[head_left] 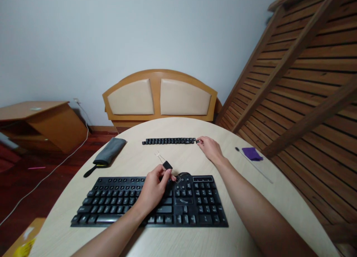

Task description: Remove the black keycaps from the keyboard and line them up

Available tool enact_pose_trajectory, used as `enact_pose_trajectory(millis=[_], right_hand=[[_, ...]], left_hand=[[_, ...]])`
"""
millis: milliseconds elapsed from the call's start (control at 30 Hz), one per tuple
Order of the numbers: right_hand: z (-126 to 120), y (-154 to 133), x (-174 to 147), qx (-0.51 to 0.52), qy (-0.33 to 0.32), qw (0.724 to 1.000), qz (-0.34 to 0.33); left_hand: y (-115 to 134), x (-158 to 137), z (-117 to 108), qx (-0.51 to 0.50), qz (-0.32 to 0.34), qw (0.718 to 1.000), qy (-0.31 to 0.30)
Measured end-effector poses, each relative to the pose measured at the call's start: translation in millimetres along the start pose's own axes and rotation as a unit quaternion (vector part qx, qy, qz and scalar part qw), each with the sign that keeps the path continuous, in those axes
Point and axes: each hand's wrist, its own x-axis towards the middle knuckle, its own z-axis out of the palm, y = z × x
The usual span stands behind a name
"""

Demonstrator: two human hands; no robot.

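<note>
A black keyboard (pixel 118 204) lies near the front of the round table, with bare key sockets along its upper left rows. Over its upper middle, my left hand (pixel 153 186) is closed around a wire keycap puller (pixel 167 165), its black handle in the fingers and its thin wire prongs pointing up and away. Farther back, loose black keycaps (pixel 169 141) stand in a long double row. At the right end of that row my right hand (pixel 211 148) pinches a small dark keycap (pixel 198 141), partly covered by the fingertips.
On the pale table (pixel 134 160), a grey pouch (pixel 110 153) lies left. At right are a purple cloth (pixel 252 153) and a thin rod with a dark tip (pixel 255 166). A padded headboard (pixel 160 100) stands behind; wooden slats (pixel 306 71) lean at right.
</note>
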Motion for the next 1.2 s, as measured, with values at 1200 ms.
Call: enact_pose_trajectory(millis=[1200], right_hand=[[-78.1,-60.3,-20.5,0.096,-0.249,0.955,-0.126]], left_hand=[[4.3,-4.3,-2.8,0.040,0.030,0.996,-0.071]])
